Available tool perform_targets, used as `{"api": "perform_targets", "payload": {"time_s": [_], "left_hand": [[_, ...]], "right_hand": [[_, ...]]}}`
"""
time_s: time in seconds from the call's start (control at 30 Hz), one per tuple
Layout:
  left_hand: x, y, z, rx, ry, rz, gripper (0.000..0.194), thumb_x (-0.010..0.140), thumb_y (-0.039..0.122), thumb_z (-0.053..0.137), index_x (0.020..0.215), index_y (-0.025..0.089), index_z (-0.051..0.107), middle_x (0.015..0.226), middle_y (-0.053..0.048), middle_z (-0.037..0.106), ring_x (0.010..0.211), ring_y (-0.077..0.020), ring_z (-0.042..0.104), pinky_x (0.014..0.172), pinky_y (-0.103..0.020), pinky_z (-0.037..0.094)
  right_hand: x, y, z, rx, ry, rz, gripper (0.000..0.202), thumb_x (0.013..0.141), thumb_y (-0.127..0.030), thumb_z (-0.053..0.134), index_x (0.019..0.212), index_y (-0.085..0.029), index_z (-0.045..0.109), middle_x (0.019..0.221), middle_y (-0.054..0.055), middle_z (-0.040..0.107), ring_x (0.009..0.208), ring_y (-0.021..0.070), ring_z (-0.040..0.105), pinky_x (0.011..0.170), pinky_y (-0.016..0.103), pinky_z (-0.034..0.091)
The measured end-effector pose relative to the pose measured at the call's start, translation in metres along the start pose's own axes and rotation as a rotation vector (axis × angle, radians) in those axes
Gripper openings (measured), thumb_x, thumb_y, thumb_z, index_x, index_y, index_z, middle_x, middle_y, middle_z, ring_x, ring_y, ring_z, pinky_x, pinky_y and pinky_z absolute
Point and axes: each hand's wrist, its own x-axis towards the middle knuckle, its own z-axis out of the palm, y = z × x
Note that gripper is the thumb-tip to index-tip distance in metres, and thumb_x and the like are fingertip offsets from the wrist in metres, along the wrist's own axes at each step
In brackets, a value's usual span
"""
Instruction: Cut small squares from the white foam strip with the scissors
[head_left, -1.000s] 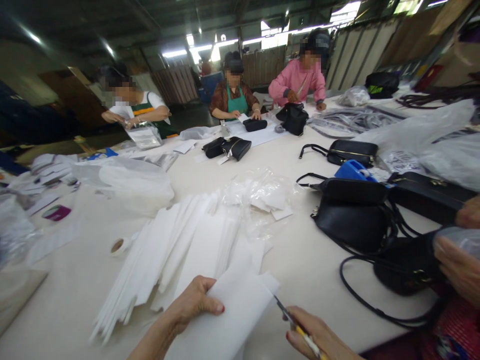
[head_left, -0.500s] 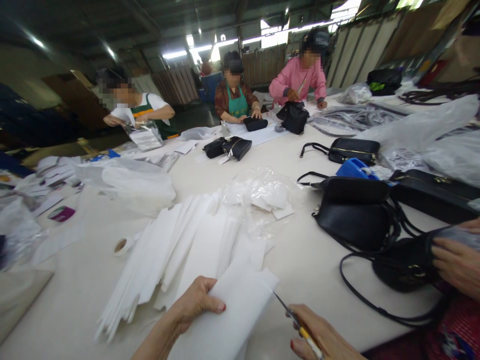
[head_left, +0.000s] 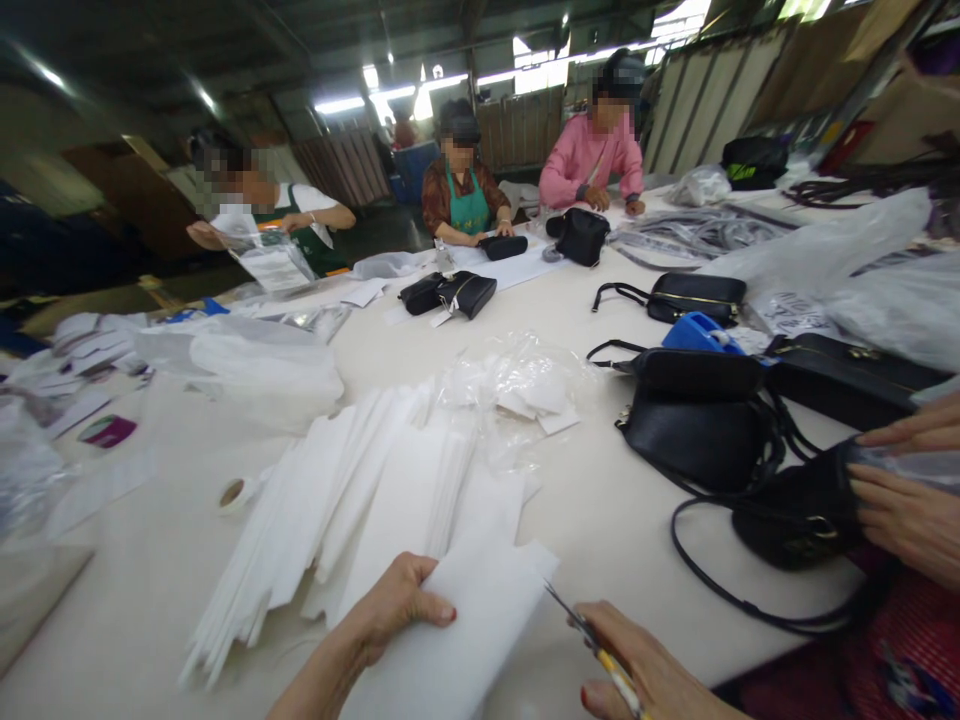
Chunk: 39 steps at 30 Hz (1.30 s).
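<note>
Head view: the sheet (head_left: 457,640) sits at six o'clock, pinched in my left hand (head_left: 394,605); my right hand (head_left: 645,670) is clenched on scissors (head_left: 592,645) at its right edge. Strips (head_left: 360,500) fan toward twelve; a co-worker's hands (head_left: 904,490) hold a bag (head_left: 799,510) at three.

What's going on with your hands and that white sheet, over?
Left hand grips white foam sheet. Right hand holds yellow-handled scissors, blades at sheet's right edge. Fanned white foam strips lie just beyond.
</note>
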Motion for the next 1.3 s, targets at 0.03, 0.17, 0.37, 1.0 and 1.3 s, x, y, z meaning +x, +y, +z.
{"api": "perform_targets", "payload": {"time_s": [0.03,0.17,0.37,1.0,1.3], "left_hand": [[0.000,0.000,0.001,0.007,-0.009,0.001,0.029,0.043,0.020,0.074,0.070,0.011,0.071,0.060,-0.005,0.069,0.051,-0.0194,0.061,0.047,-0.026,0.046],[0.000,-0.002,0.009,0.025,-0.062,-0.014,0.028,0.042,0.019,0.073,0.070,0.012,0.072,0.061,-0.005,0.070,0.052,-0.0188,0.061,0.048,-0.025,0.046],[0.000,-0.006,0.020,0.053,-0.053,-0.043,0.025,0.040,0.018,0.073,0.064,0.011,0.071,0.057,-0.003,0.067,0.050,-0.0173,0.059,0.044,-0.023,0.044],[0.002,-0.017,0.023,0.020,-0.112,-0.040,0.030,0.038,0.021,0.078,0.065,0.009,0.069,0.061,-0.006,0.068,0.054,-0.0192,0.060,0.047,-0.025,0.046],[0.005,-0.032,0.043,0.044,-0.096,-0.118,0.029,0.032,0.019,0.079,0.058,0.011,0.069,0.056,-0.004,0.067,0.048,-0.0161,0.056,0.043,-0.023,0.042]], "right_hand": [[0.000,0.000,0.001,0.008,0.000,0.000,0.056,0.073,-0.068,0.042,0.101,-0.021,0.052,0.088,0.004,0.052,0.078,0.0179,0.050,0.073,0.030,0.043],[0.001,-0.001,0.003,0.026,-0.003,0.003,0.057,0.074,-0.067,0.043,0.106,-0.021,0.050,0.091,0.004,0.053,0.079,0.0176,0.050,0.074,0.030,0.043],[0.001,-0.007,-0.001,0.045,0.010,-0.030,0.053,0.075,-0.064,0.045,0.104,-0.020,0.052,0.091,0.004,0.053,0.080,0.0179,0.049,0.076,0.030,0.043],[-0.006,-0.001,-0.004,0.096,-0.112,0.036,0.059,0.074,-0.070,0.037,0.094,-0.016,0.052,0.088,0.007,0.055,0.077,0.0189,0.049,0.070,0.030,0.042],[0.000,-0.006,-0.002,0.171,-0.122,0.019,0.062,0.069,-0.068,0.047,0.106,-0.018,0.051,0.097,0.007,0.055,0.084,0.0214,0.052,0.075,0.032,0.043]]}}
